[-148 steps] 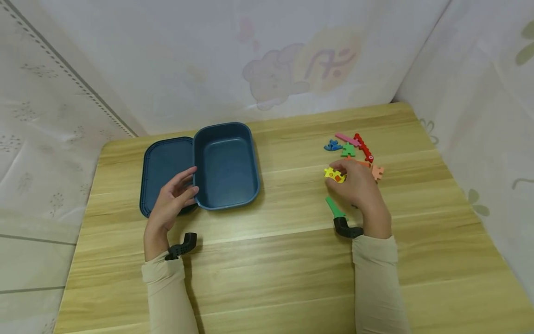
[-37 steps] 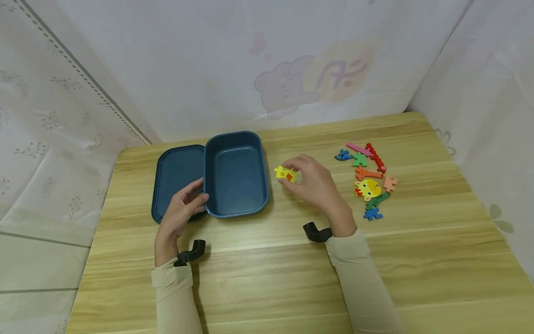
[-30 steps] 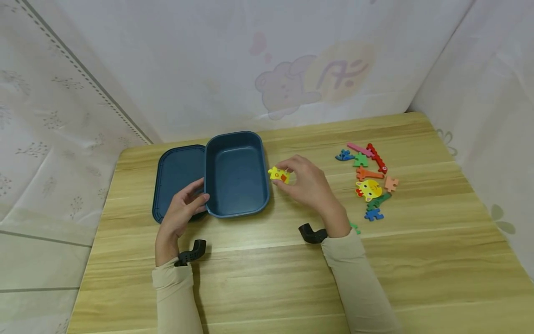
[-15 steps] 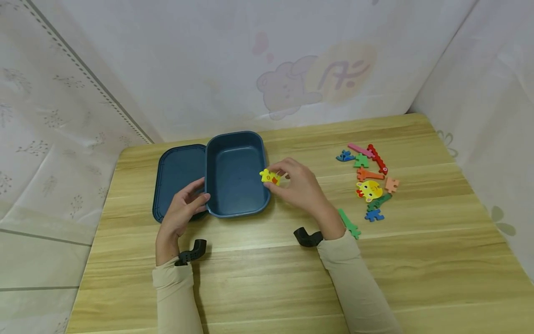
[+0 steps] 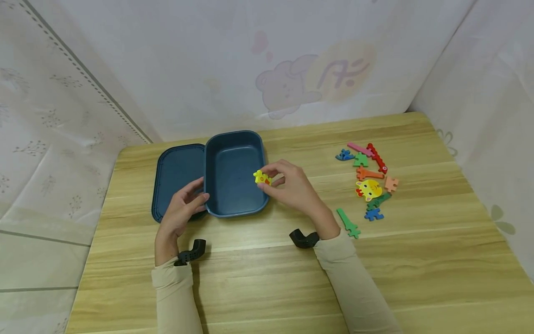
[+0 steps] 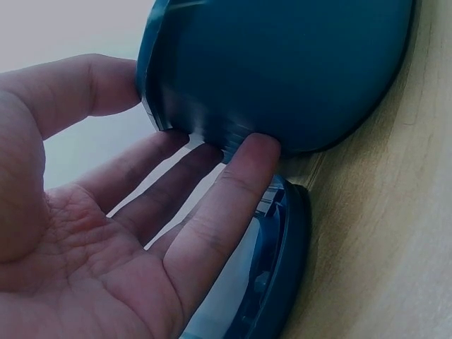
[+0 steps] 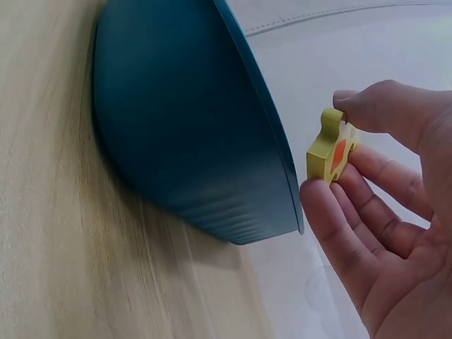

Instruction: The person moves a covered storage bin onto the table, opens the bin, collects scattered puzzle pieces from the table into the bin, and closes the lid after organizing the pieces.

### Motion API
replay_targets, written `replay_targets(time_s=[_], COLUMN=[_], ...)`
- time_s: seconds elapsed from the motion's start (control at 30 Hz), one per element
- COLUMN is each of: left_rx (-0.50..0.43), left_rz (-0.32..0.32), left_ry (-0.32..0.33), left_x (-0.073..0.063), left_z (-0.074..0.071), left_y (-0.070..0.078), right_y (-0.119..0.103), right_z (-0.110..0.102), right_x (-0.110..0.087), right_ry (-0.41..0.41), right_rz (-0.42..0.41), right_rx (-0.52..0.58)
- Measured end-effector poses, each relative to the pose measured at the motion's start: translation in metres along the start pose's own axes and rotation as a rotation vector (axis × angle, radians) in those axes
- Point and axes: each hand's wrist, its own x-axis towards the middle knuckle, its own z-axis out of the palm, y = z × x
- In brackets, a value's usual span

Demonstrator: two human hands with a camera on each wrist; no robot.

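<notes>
Pinching yellow puzzle piece (image 5: 261,178) between thumb and fingertips of right hand (image 5: 292,185), just over right side of blue box (image 5: 235,181)
Touching box's left wall with left hand (image 5: 179,211), fingers loosely extended
Judged mid-carry; probably calls for easing inward, then letting go
Counted: one box, one lid (image 5: 175,174), one piece pinched, ten loose pieces (image 5: 369,190) on table (image 5: 250,287), far blue piece (image 5: 344,156) possibly double

by left hand (image 5: 180,211): 1 lid (image 5: 175,169) | in right hand (image 5: 294,186): 1 yellow piece (image 5: 261,177) | between both: 1 box (image 5: 233,174) | right of both: 10+ loose pieces (image 5: 370,190)
</notes>
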Motion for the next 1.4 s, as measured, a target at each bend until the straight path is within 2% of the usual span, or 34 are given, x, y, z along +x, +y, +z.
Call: replay_targets(time_s=[0.7, 1.07, 1.4], left_rx=[0.001, -0.007, -0.017], left_rz=[-0.001, 0.000, -0.004], left_ry=[-0.012, -0.012, -0.004], left_x=[-0.001, -0.002, -0.001], left_z=[-0.001, -0.002, -0.001], left_y=[0.001, 0.002, 0.002], right_y=[-0.005, -0.010, -0.010], right_z=[0.011, 0.030, 0.042], right_x=[0.000, 0.002, 0.000], right_ry=[0.025, 0.016, -0.013], right_rz=[-0.012, -0.188, -0.255], right_rx=[0.138, 0.013, -0.096])
